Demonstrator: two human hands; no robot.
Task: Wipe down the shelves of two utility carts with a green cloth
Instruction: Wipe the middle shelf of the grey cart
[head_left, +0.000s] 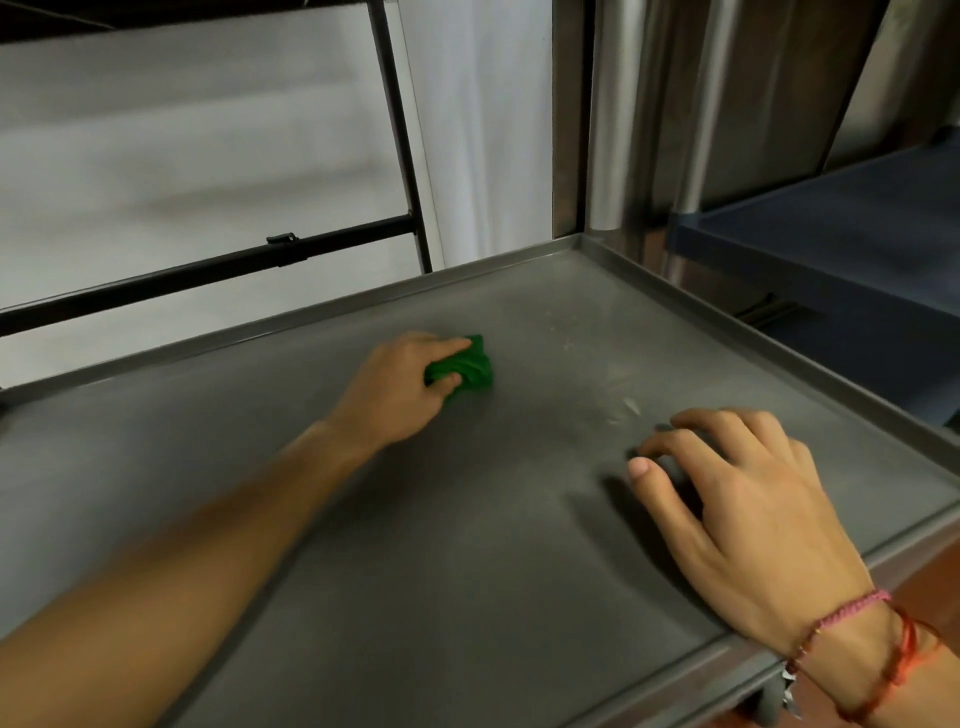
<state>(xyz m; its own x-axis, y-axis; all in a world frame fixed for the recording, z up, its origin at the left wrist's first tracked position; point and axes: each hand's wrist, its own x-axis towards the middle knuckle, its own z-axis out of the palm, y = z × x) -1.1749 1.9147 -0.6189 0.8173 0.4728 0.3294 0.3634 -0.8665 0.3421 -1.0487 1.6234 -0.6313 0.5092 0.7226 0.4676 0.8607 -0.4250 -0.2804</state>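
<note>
The left hand (400, 387) clutches a bunched green cloth (464, 369), fingers curled over the top of it and thumb pinching it from the near side, and presses it against the grey shelf (467, 545) of a utility cart. The cloth sits toward the far edge of the shelf, roughly midway along it, not touching the raised rim. The left forearm stretches in from the near left corner. The right hand (753, 509) holds nothing: it lies palm down with fingers spread and bent, fingertips on the shelf surface, near the right edge and close to the near right corner. Pink and red string bracelets (872, 639) circle its wrist. Pale smears mark the shelf between the cloth and the right edge. Beyond the right rim stands a blue cart shelf (857, 234), and behind the far right corner rises a metal post (608, 130).
</note>
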